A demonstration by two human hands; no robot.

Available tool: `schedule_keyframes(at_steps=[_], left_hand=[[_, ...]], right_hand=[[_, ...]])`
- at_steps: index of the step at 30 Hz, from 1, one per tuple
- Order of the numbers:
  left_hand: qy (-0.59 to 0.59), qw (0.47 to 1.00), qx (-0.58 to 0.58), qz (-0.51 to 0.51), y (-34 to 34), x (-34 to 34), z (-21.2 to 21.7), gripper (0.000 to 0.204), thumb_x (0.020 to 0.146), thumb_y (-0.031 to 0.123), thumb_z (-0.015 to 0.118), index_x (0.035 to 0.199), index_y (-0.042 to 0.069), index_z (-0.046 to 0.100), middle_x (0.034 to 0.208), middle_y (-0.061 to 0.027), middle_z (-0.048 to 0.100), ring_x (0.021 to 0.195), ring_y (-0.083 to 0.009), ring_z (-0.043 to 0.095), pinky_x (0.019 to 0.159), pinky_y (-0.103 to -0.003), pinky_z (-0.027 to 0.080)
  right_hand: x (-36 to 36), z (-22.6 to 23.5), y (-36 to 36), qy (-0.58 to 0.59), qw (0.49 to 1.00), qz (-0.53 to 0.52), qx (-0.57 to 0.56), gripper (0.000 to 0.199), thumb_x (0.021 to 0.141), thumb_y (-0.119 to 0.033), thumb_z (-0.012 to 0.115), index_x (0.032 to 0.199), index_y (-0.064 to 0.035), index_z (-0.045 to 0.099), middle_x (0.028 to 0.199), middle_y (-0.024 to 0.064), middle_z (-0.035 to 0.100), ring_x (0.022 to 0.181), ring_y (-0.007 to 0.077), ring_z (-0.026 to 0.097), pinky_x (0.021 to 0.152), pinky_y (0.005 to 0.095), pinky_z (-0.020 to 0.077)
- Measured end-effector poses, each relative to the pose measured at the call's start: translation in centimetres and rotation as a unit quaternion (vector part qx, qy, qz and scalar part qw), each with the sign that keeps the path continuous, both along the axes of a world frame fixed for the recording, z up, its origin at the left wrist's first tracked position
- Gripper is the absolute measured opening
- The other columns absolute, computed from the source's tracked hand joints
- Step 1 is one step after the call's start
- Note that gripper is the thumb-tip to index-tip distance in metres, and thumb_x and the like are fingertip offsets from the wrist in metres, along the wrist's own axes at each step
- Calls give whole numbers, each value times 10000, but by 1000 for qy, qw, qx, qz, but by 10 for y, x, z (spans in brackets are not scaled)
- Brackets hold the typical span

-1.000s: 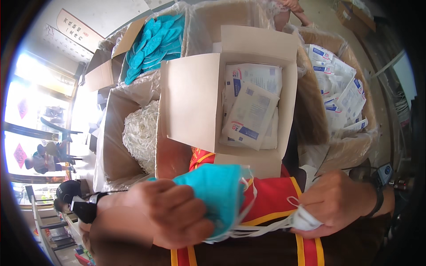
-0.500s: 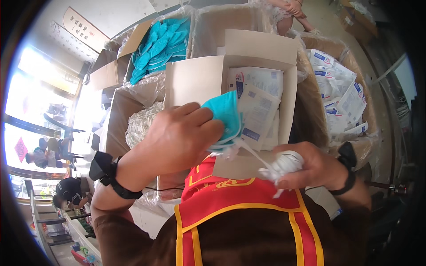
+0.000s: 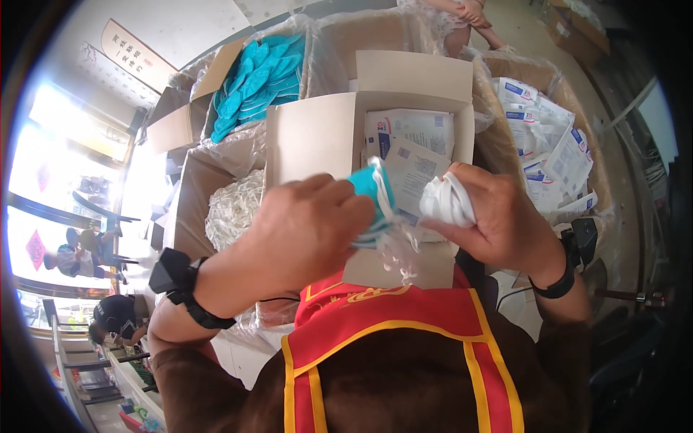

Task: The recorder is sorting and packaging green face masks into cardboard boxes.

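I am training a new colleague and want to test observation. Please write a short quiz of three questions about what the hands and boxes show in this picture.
1. True or false: the left hand holds a teal mask.
2. What does the right hand grip? A) scissors B) a bunch of white elastic loops C) a bottle
3. What fills the open cardboard box directly behind the hands?

Key
1. True.
2. B.
3. Flat white sealed packets, stacked inside; a box of teal masks stands further back on the left.
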State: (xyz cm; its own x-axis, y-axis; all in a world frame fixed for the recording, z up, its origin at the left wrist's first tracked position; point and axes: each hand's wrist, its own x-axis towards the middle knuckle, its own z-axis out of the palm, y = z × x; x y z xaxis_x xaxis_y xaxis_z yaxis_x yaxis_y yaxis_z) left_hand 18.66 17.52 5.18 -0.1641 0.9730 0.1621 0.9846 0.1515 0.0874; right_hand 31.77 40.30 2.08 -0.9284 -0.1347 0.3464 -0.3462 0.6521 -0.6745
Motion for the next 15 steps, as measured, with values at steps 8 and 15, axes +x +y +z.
schedule_keyframes(at_steps=[8, 15], left_hand=[[179, 983, -18, -30, -3, -12, 31, 222, 726, 146, 660, 943, 124, 616, 764, -8, 514, 734, -191, 581, 583, -317, 505], [177, 974, -49, -136, 5, -4, 39, 577, 755, 184, 634, 1314, 326, 621, 734, 25, 427, 677, -158, 501, 555, -304, 430]], right_hand=[[-11, -67, 17, -207, 801, -5, -561, 323, 920, -260, 705, 1097, 8, 675, 953, 38, 680, 851, 113, 639, 754, 262, 514], [-45, -100, -14, -204, 684, 48, -699, 457, 949, -342, 663, 1242, 2, 597, 1132, 86, 659, 1008, 188, 654, 870, 320, 521]])
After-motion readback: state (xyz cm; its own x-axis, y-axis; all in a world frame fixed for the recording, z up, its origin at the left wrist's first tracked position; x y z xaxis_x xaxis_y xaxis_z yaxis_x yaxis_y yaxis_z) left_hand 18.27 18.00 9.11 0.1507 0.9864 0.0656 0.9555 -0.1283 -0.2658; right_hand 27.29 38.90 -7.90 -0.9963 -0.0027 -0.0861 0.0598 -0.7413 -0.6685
